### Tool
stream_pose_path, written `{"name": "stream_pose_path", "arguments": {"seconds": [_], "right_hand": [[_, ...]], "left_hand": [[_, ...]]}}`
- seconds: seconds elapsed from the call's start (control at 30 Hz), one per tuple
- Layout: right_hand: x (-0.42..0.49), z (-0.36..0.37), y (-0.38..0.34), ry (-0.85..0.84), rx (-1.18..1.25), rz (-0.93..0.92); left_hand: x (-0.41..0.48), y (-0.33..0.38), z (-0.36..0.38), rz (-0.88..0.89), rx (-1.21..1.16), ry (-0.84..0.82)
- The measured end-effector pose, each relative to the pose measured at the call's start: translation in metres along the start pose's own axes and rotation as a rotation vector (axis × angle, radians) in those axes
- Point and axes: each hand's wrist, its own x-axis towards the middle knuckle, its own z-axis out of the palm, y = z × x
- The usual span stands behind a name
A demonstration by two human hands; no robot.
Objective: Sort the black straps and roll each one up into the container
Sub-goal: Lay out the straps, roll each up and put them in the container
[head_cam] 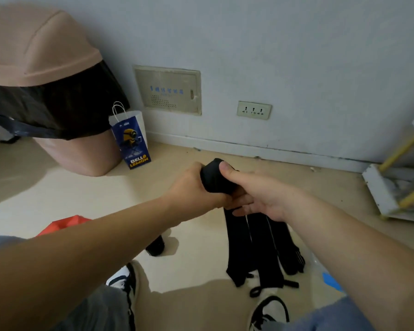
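Arms are stretching out, left hand (196, 185) and right hand (256, 194) both gripping one strap roll (215, 177). Winding it tightly and evenly is looking wise.

A rolled-up black fabric strap (215, 176) sat between the left hand (196, 187) and the right hand (256, 194), above a row of flat black straps (256, 249) lying side by side on the pale smooth floor (58, 187). Left of that row stood a small black cylindrical roll (155, 246), with a red-orange object (67, 224) further left, partly behind the left forearm. Along the white painted wall (296, 56) behind, a pink plastic bin (81, 154) stood far left, a blue paper bag (133, 139) just beside its right, and a white rack with yellow bars (392, 187) far right.
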Motion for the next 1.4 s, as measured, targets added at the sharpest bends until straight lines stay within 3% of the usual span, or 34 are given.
{"name": "stream_pose_path", "arguments": {"seconds": [0.17, 0.33, 0.47, 0.67, 0.87, 1.17, 1.3, 1.4], "right_hand": [[0.012, 0.016, 0.025, 0.109, -0.033, 0.164], [0.024, 0.047, 0.039, 0.008, -0.144, 0.265], [0.064, 0.077, 0.038, -0.037, -0.221, 0.254], [0.159, 0.13, 0.067, 0.046, -0.246, 0.215], [0.22, 0.152, 0.129, 0.024, -0.239, 0.403], [0.247, 0.14, 0.197, 0.121, -0.117, 0.528], [0.245, 0.138, 0.205, 0.077, -0.184, 0.504], [0.239, 0.127, 0.209, 0.086, -0.243, 0.487]], "left_hand": [[0.024, -0.031, 0.026, -0.152, -0.032, -0.068], [0.031, -0.116, 0.058, -0.402, -0.027, -0.067], [0.039, -0.172, 0.068, -0.497, 0.05, -0.06], [0.073, -0.235, 0.062, -0.611, 0.085, -0.134], [0.118, -0.261, 0.062, -0.335, 0.547, -0.165], [0.155, -0.289, 0.073, -0.245, 0.947, -0.273], [0.16, -0.292, 0.076, -0.246, 0.965, -0.316], [0.163, -0.284, 0.081, -0.198, 0.932, -0.225]]}}
